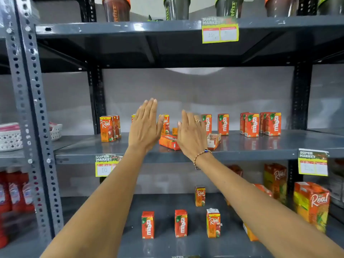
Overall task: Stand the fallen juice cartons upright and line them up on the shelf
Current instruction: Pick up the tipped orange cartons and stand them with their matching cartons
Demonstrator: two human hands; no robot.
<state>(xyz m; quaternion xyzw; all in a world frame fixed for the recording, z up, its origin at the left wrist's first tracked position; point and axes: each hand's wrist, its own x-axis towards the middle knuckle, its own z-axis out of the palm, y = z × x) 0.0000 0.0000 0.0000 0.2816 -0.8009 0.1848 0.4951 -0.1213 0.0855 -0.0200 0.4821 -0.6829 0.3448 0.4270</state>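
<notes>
Orange fallen carton (168,142) lies near the shelf edge (167,157), apparently untouched between flat, empty left hand (145,127) and right hand (191,135).

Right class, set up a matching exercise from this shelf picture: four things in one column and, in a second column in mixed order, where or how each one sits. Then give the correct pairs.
Column one:
1. Fallen orange carton
2. White basket
3. Shaker bottles
4. Right hand

Column two:
A. Standing on the top shelf
B. Lying on its side on the middle shelf, between the two hands
C. Open and flat, with a ring and a beaded bracelet
D. On the neighbouring shelf unit, far left

Pairs: 1-B, 2-D, 3-A, 4-C
</notes>
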